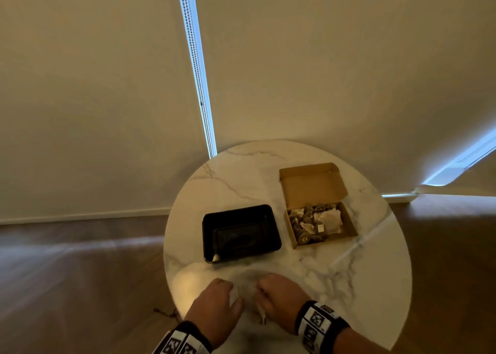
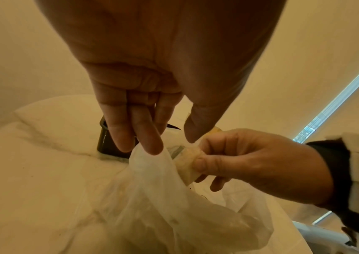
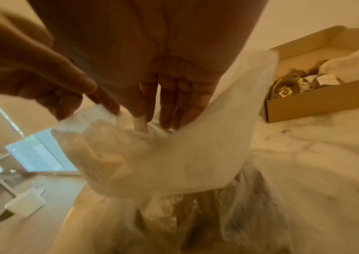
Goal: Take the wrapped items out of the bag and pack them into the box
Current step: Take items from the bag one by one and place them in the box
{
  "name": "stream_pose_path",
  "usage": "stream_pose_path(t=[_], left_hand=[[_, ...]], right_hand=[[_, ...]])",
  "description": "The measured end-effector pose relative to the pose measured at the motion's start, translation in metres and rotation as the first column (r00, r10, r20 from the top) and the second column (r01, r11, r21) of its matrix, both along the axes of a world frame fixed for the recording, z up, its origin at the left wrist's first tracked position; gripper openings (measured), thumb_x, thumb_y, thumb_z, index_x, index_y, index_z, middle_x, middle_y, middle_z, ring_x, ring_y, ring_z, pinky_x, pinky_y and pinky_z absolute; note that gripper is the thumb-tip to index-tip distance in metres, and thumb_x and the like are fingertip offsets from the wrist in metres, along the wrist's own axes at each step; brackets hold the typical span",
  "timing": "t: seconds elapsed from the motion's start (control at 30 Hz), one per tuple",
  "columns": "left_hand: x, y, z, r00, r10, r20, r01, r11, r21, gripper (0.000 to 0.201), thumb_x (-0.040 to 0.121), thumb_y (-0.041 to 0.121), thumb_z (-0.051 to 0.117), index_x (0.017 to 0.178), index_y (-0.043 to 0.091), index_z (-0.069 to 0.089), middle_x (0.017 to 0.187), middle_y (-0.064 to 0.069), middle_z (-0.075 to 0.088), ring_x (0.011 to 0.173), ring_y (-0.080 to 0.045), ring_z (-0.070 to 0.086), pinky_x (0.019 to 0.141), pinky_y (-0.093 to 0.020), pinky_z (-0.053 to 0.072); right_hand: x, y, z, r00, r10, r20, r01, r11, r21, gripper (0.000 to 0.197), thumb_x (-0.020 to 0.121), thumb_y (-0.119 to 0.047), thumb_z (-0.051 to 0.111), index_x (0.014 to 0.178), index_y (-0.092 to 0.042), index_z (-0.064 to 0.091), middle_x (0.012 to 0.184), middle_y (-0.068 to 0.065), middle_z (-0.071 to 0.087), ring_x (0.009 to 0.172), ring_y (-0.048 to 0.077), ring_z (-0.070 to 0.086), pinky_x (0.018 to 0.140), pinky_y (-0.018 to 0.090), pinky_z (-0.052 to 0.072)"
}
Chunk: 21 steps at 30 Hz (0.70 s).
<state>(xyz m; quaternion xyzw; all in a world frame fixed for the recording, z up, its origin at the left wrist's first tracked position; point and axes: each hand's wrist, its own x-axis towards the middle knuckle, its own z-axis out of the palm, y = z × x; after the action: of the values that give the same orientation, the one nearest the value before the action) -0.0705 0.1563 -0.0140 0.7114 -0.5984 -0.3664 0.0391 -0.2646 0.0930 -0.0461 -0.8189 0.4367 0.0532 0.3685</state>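
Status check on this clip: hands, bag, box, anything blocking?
Left hand and right hand both pinching the bag mouth at the near table edge. Cardboard box open, part filled. Black tray beside the box, not blocking.

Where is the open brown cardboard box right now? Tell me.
In the head view, the open brown cardboard box sits on the far right side of the round white marble table, just right of the black plastic tray and beyond the right hand.

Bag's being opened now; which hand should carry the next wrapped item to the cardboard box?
Right, probably. The right hand pinches the plastic bag on the side nearer the cardboard box; the left hand sits toward the black tray.
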Motion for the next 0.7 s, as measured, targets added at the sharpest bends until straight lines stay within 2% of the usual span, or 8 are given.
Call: stream_pose_path(t=[0.13,0.2,0.3,0.4,0.5,0.57,0.63,0.7], left_hand=[[0.006,-0.001,-0.001,1.000,-0.009,-0.007,0.009,1.000,0.002,0.055,0.101,0.054,0.050,0.146,0.022,0.048,0.145,0.004,0.052,0.134,-0.010,0.050,0.110,-0.022,0.036],[0.006,-0.002,-0.001,0.999,-0.030,-0.020,0.030,1.000,-0.004,0.058,0.101,0.054,0.052,0.150,0.025,0.044,0.149,0.006,0.048,0.135,-0.008,0.048,0.112,-0.020,0.034],[0.006,-0.007,0.006,0.996,-0.071,-0.050,0.070,0.997,-0.036,0.058,0.095,0.054,0.060,0.147,0.033,0.045,0.147,0.012,0.044,0.126,-0.005,0.052,0.110,-0.020,0.041],[0.002,-0.014,0.015,0.985,-0.155,-0.072,0.145,0.982,-0.121,0.062,0.089,0.061,0.065,0.144,0.040,0.048,0.141,0.024,0.041,0.133,0.000,0.042,0.114,-0.021,0.035],[-0.003,-0.020,0.022,0.954,-0.112,-0.279,0.078,0.988,-0.130,0.051,0.088,0.056,0.071,0.135,0.042,0.057,0.129,0.032,0.054,0.117,0.007,0.055,0.103,-0.020,0.049],[-0.005,-0.024,0.027,0.912,-0.070,-0.403,0.031,0.994,-0.102,0.033,0.092,0.040,0.073,0.125,0.039,0.066,0.106,0.027,0.069,0.097,0.004,0.066,0.087,-0.019,0.056],[-0.006,-0.027,0.031,0.907,-0.070,-0.416,0.018,0.992,-0.127,0.017,0.094,0.030,0.072,0.110,0.038,0.072,0.090,0.024,0.072,0.084,0.001,0.068,0.075,-0.015,0.053],[-0.007,-0.029,0.033,0.900,-0.052,-0.433,-0.009,0.991,-0.137,0.010,0.095,0.029,0.071,0.100,0.037,0.074,0.088,0.020,0.073,0.083,-0.001,0.069,0.077,-0.019,0.054]], right_hand=[[-0.017,0.001,0.008,0.996,-0.076,0.047,0.076,0.997,0.009,0.019,0.098,-0.046,0.054,0.100,-0.028,0.060,0.098,-0.011,0.054,0.097,0.015,0.056,0.086,0.029,0.044],[-0.025,0.003,0.013,0.989,-0.135,0.067,0.133,0.990,0.043,0.014,0.093,-0.049,0.060,0.093,-0.035,0.056,0.094,-0.015,0.060,0.091,0.009,0.060,0.084,0.028,0.050],[-0.030,0.003,0.028,0.957,-0.244,0.154,0.223,0.965,0.140,0.010,0.091,-0.038,0.065,0.090,-0.032,0.057,0.088,-0.005,0.073,0.079,0.005,0.069,0.078,0.028,0.057],[-0.030,0.003,0.041,0.936,-0.261,0.235,0.234,0.962,0.139,0.006,0.095,-0.027,0.061,0.097,-0.033,0.061,0.088,-0.003,0.074,0.075,0.006,0.070,0.072,0.023,0.057],[-0.028,0.002,0.054,0.902,-0.282,0.326,0.244,0.958,0.153,0.016,0.097,-0.026,0.063,0.094,-0.041,0.063,0.087,-0.009,0.073,0.076,0.006,0.070,0.069,0.019,0.055],[-0.025,0.001,0.062,0.872,-0.304,0.384,0.263,0.952,0.156,0.016,0.097,-0.028,0.065,0.095,-0.043,0.065,0.088,-0.012,0.072,0.078,0.005,0.070,0.068,0.018,0.055],[-0.023,-0.002,0.066,0.849,-0.312,0.427,0.278,0.950,0.141,0.010,0.097,-0.029,0.065,0.098,-0.039,0.067,0.090,-0.012,0.072,0.081,0.006,0.070,0.070,0.021,0.056],[-0.023,-0.006,0.066,0.832,-0.322,0.452,0.291,0.947,0.137,0.009,0.096,-0.028,0.065,0.100,-0.036,0.068,0.090,-0.010,0.072,0.081,0.008,0.069,0.072,0.027,0.059]])
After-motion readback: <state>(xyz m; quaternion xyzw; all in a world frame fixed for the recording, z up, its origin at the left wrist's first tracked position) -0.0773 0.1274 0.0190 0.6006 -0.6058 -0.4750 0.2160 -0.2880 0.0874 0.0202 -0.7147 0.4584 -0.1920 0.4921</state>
